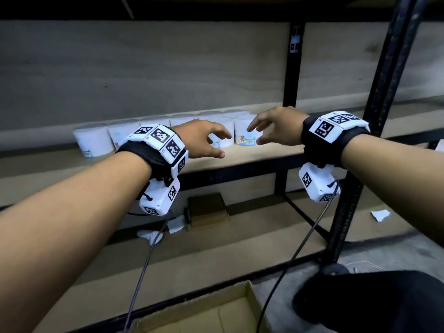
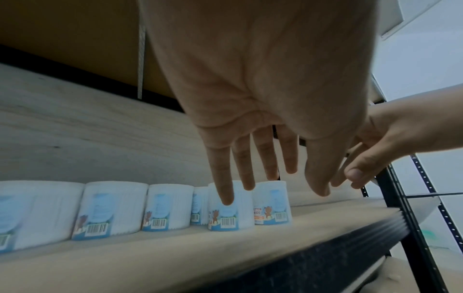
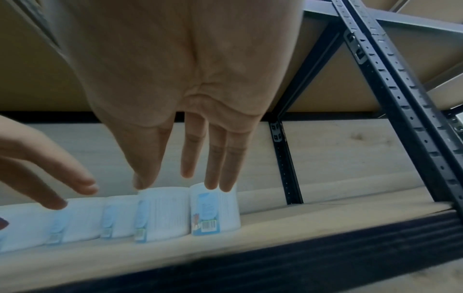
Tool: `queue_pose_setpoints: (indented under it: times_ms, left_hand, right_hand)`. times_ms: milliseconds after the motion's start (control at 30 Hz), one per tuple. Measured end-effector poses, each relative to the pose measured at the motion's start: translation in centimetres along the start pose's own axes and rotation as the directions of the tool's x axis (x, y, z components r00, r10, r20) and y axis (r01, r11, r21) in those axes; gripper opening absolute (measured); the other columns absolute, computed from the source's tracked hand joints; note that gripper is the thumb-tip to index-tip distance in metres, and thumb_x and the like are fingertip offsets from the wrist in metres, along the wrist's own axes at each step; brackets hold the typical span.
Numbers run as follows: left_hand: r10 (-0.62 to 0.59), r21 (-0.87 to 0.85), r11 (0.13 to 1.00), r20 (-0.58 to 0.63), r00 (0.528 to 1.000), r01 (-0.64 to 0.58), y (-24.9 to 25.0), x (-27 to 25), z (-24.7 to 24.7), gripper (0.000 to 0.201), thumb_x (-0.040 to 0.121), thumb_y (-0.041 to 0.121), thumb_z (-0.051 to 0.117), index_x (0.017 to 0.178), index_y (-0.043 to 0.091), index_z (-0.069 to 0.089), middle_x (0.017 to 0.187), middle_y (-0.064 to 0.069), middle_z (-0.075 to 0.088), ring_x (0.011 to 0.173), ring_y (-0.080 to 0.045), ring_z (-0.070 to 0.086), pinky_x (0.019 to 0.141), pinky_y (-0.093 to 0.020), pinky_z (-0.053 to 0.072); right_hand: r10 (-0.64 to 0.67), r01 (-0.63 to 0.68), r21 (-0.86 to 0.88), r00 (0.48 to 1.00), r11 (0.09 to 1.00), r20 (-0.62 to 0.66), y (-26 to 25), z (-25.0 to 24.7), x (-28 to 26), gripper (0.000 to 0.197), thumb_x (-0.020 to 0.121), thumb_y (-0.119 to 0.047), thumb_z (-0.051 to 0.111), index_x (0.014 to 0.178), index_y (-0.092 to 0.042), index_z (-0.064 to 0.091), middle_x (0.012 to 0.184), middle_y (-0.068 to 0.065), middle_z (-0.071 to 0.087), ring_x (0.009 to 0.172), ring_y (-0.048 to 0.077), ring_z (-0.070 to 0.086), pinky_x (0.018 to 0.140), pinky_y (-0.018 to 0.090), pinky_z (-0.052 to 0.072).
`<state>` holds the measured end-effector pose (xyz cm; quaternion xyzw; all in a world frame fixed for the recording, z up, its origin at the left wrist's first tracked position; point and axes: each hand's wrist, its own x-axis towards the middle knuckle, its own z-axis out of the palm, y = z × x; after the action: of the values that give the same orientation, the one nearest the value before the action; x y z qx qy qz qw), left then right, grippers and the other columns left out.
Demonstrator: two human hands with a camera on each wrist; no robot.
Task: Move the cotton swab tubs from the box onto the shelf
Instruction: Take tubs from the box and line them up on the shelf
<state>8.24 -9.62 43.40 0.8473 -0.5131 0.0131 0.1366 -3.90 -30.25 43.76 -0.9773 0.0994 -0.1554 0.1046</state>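
Note:
Several white cotton swab tubs [image 1: 94,140] with blue labels stand in a row on the wooden shelf [image 1: 254,153]. Two stand further forward, one [image 1: 222,138] by my left hand and one [image 1: 247,134] by my right. My left hand [image 1: 216,143] hovers in front of them with fingers spread and holds nothing. My right hand [image 1: 255,131] hovers opposite it, fingers also spread and empty. In the left wrist view my fingers [image 2: 223,178] hang straight before a tub [image 2: 229,215]. In the right wrist view my fingertips [image 3: 213,178] are above the rightmost tub [image 3: 215,210].
A black metal upright [image 1: 379,111] of the rack stands at the right, another post [image 1: 292,68] behind the shelf. An open cardboard box [image 1: 204,313] lies on the floor below. A small brown box [image 1: 207,209] and paper scraps [image 1: 380,215] lie on the lower board.

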Motion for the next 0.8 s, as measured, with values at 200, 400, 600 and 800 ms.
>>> queue_pose_setpoints:
  times_ms: [200,400,600,800]
  left_hand:
    - [0.029,-0.121,0.993,0.106,0.994,-0.016,0.8,-4.5,1.7,0.042,0.084,0.038,0.074,0.124,0.036,0.060,0.119,0.019,0.064,0.098,-0.004,0.067,0.098,-0.028,0.049]
    - [0.075,-0.174,0.984,0.174,0.982,-0.044,-0.1,-8.5,7.3,0.046,0.083,0.037,0.075,0.127,0.030,0.062,0.120,0.015,0.065,0.107,0.001,0.061,0.096,-0.013,0.044]
    - [0.026,-0.125,0.992,0.336,0.942,0.017,-2.2,-11.3,16.4,0.057,0.081,0.048,0.073,0.133,0.032,0.056,0.131,0.011,0.057,0.107,-0.006,0.059,0.089,-0.018,0.045]
    - [-0.077,-0.118,0.980,0.509,0.857,0.158,-4.5,-14.1,26.3,0.065,0.081,0.051,0.072,0.139,0.031,0.048,0.142,0.005,0.048,0.122,-0.016,0.051,0.093,-0.024,0.041]
  right_hand:
    - [-0.014,0.011,0.065,0.999,0.998,0.048,-1.4,2.6,-4.8,0.029,0.080,-0.035,0.079,0.107,-0.038,0.068,0.102,-0.013,0.071,0.095,0.008,0.063,0.087,0.022,0.042]
    - [-0.037,0.014,0.119,0.979,0.993,0.200,-1.6,8.9,-9.4,0.031,0.079,-0.036,0.079,0.108,-0.034,0.069,0.104,-0.010,0.072,0.097,0.006,0.066,0.094,0.022,0.048]
    - [0.017,-0.054,0.083,0.921,0.995,0.390,-0.9,17.3,-12.8,0.040,0.080,-0.042,0.077,0.117,-0.034,0.065,0.109,-0.010,0.066,0.091,0.009,0.061,0.095,0.026,0.048]
    - [0.078,-0.145,0.082,0.838,0.986,0.540,0.1,25.7,-15.9,0.050,0.079,-0.045,0.076,0.125,-0.034,0.059,0.121,-0.002,0.063,0.098,0.015,0.059,0.092,0.027,0.046]
